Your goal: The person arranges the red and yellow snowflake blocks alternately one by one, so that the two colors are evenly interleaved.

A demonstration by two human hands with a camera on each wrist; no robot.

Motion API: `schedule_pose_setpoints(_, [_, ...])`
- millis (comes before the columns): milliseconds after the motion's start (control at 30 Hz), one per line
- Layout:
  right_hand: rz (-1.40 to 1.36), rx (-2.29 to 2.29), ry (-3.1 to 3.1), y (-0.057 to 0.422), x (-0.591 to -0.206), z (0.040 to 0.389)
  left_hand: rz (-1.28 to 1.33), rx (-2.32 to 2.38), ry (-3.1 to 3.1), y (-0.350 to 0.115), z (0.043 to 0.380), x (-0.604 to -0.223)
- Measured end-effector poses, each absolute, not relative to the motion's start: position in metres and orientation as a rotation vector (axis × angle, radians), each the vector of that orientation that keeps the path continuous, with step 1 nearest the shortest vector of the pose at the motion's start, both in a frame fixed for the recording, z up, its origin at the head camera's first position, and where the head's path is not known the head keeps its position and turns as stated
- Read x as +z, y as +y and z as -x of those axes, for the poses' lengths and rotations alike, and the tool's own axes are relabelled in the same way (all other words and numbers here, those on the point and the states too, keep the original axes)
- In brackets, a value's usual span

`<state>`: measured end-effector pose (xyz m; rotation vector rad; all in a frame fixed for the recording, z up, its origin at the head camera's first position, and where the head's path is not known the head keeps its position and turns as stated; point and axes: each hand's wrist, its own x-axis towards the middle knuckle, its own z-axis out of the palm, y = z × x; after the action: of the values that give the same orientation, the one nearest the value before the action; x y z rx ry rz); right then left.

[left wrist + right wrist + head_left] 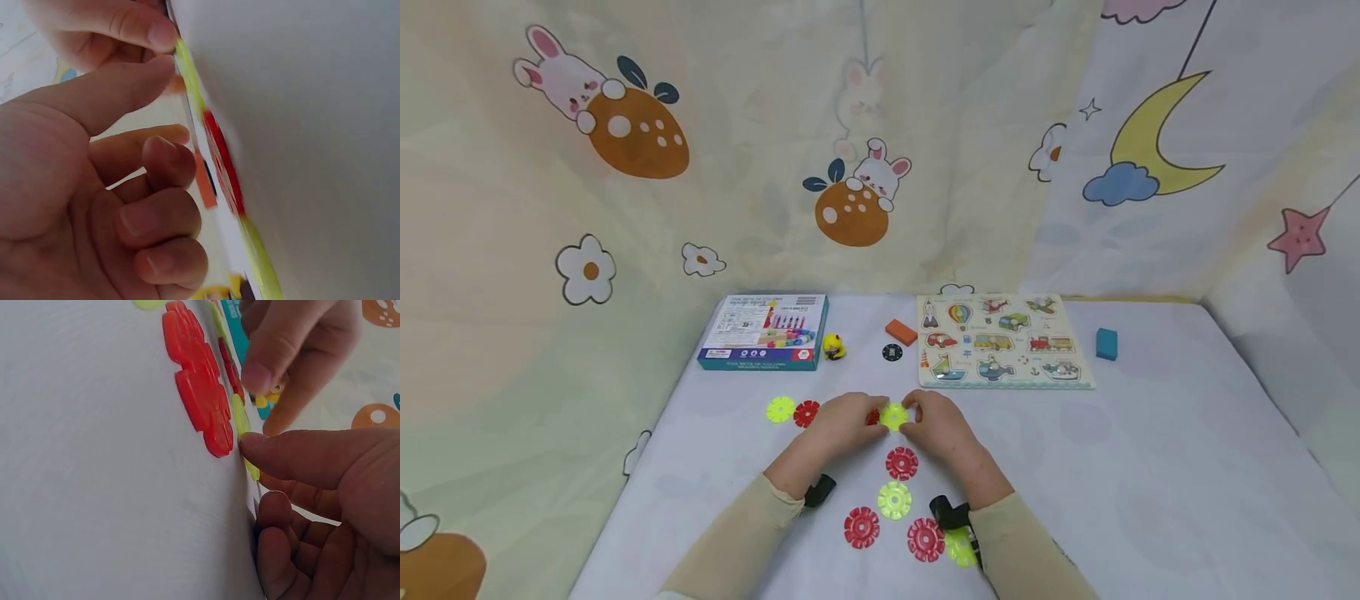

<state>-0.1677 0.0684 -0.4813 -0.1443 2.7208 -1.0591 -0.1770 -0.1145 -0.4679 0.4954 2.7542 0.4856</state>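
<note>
Now I have my left hand [850, 421] and right hand [943, 425] both pinching one yellow disc [893, 417]. It's between them, just beside a red disc [873, 417], partly hidden.

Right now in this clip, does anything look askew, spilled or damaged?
Nothing looks spilled or damaged. Slightly odd: the orange rectangular block lies askew behind the round black disc, its edges out of line with the pale picture-puzzle board.

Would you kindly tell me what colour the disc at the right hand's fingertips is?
The disc is yellow-green, clearest in the head view.
</note>
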Motion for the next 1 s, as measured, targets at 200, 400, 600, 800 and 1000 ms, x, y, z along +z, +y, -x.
schedule_pose_setpoints(200, [0.137, -1.062, 2.703, 0.069, -0.484, 0.167, -0.500, 0.489, 2.745, -0.103, 0.178, -0.473])
schedule_pose_setpoints(400, [0.135, -1.131, 2.716, 0.075, -0.487, 0.160, -0.496, 0.557, 2.741, -0.106, 0.178, -0.476])
schedule_pose_setpoints(600, [0.197, -1.131, 2.651, 0.088, -0.478, 0.138, -0.505, 0.553, 2.735, -0.110, 0.180, -0.476])
schedule_pose_setpoints(800, [0.280, -1.058, 2.571, 0.108, -0.471, 0.107, -0.521, 0.562, 2.722, -0.110, 0.182, -0.476])
schedule_pose_setpoints(1000, [0.336, -0.973, 2.532, 0.108, -0.472, 0.084, -0.520, 0.571, 2.714, -0.110, 0.182, -0.476])
